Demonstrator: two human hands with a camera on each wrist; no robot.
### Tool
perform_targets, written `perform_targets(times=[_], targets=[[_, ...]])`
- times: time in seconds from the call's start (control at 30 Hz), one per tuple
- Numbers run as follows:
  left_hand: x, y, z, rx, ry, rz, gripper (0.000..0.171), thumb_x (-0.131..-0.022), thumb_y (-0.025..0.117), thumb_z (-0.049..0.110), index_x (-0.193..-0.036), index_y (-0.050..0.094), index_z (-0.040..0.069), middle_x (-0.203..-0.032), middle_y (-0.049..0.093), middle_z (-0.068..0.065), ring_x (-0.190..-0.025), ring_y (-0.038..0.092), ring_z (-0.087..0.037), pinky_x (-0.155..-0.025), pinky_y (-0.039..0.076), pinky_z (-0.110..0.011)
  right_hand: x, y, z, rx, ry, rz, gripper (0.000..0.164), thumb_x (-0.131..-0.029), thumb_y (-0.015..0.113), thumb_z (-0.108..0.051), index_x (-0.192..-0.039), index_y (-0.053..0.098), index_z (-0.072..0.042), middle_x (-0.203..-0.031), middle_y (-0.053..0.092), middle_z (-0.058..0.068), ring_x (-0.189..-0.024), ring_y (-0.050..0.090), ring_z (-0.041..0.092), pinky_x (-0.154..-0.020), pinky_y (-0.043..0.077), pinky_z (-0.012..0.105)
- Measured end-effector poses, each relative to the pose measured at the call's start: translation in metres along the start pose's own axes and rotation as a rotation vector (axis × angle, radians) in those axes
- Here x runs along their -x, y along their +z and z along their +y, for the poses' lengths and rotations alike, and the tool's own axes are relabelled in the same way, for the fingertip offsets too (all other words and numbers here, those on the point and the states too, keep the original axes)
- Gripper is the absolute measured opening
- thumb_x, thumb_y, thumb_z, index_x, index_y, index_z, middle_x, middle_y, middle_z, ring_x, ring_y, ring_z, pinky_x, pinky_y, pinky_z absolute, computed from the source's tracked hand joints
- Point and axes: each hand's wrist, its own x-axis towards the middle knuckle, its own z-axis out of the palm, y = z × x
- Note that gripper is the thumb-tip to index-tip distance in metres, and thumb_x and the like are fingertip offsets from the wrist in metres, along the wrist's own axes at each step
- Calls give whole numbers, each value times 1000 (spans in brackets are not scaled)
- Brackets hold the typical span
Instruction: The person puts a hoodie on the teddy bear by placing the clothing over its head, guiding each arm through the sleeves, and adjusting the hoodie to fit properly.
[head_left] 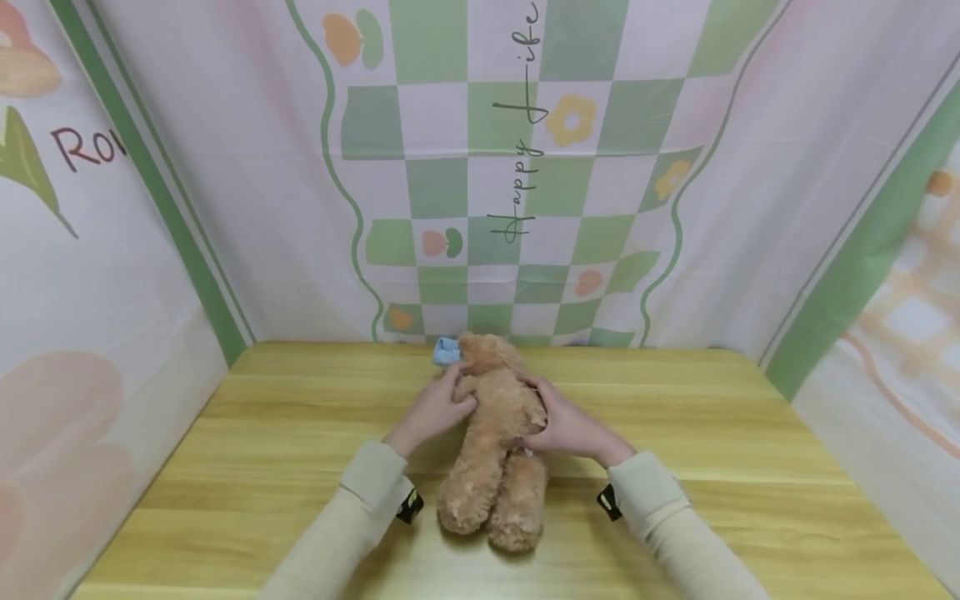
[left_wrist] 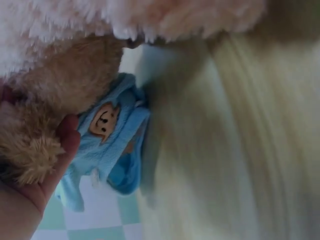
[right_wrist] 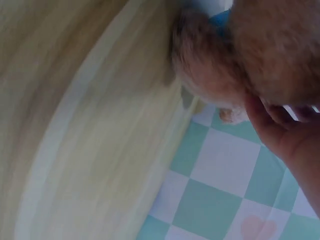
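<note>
Because the brown plush toy (head_left: 491, 433) looks soft and light, the left hand (head_left: 433, 410) and right hand (head_left: 564, 423) sensibly grip its torso (head_left: 501, 398) toward the table's (head_left: 322, 408) far edge

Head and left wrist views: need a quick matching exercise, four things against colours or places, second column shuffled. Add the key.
Things
1. Plush toy
2. Cloth item
3. Table
4. Backdrop behind the table

Descriptions
A. Yellowish wood grain
B. Light blue, with a smiling face patch
C. Green and white checks down its middle
D. Brown and furry, held between the left hand and the right hand

Pairs: 1-D, 2-B, 3-A, 4-C
</note>
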Motion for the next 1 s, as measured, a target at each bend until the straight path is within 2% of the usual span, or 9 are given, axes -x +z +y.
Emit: perform_targets(times=[0.1, 0.13, 0.17, 0.27, 0.37, 0.43, 0.6, 0.8, 1.0], targets=[[-1, 4, -3, -5, 35, 2, 51, -97, 46, 26, -147, 36, 17, -60, 44, 3, -49, 37, -14, -52, 37, -29, 0, 1, 1, 28, -23, 43, 92, -78, 79, -27, -150, 24, -15, -145, 33, 22, -128, 44, 39, -98, 44, 51], [-1, 5, -4, 1, 40, -5, 50, -98, 45, 24, -146, 38, 17, -56, 36, 2, -47, 28, -15, -51, 34, -29, 0, 1, 1, 41, -37, 52, 90, -78, 78, -25, -150, 26, -15, -144, 35, 22, -126, 44, 39, -97, 44, 51], [-1, 6, -5, 0, 50, 1, 48, -98, 45, 23, -145, 40, 17, -59, 43, 0, -50, 35, -14, -54, 38, -29, -1, 0, 1, 49, -47, 62, 88, -78, 78, -24, -150, 28, -16, -142, 36, 22, -125, 45, 38, -96, 45, 51], [0, 10, -8, 20, 64, 2, 42, -99, 43, 21, -141, 46, 15, -98, 66, -8, -81, 61, -20, -74, 50, -36, -1, -2, 0, 91, -78, 81, 85, -78, 77, -23, -149, 31, -17, -138, 40, 19, -122, 47, 36, -94, 45, 50], [0, 12, -10, 66, 69, 4, 40, -100, 43, 17, -140, 45, 12, -143, 49, -14, -125, 53, -30, -97, 48, -46, -2, -3, -2, 127, -96, 90, 83, -79, 77, -24, -148, 33, -16, -140, 41, 19, -123, 47, 36, -95, 45, 51], [0, 12, -10, 101, 75, 11, 40, -100, 43, 13, -139, 46, 8, -144, 46, -17, -131, 47, -34, -103, 44, -49, -3, -4, -4, 142, -97, 88, 83, -79, 77, -26, -148, 33, -14, -142, 39, 19, -126, 45, 37, -98, 44, 53], [-2, 7, -6, 77, 141, 109, 35, -92, 49, 4, -126, 58, 0, -130, 55, -21, -121, 52, -35, -99, 45, -49, -4, -4, -9, 139, -104, 73, 86, -79, 79, -31, -149, 32, -16, -151, 31, 19, -136, 36, 39, -105, 39, 57], [-8, 2, 6, 4, 179, 188, 31, -98, 49, 18, -123, 61, 3, -125, 60, -16, -117, 56, -31, -99, 46, -46, -5, -2, -13, 111, -103, 28, 84, -84, 72, -38, -151, 27, -17, -154, 26, 19, -140, 30, 41, -107, 33, 61], [-5, 9, 18, -154, 205, 59, 46, -99, 45, 44, -133, 56, 15, -138, 52, -9, -130, 48, -29, -106, 41, -48, -9, -6, -3, -28, -106, 104, 53, -100, 50, -27, -143, 36, 1, -145, 41, 26, -131, 43, 42, -105, 39, 56]])
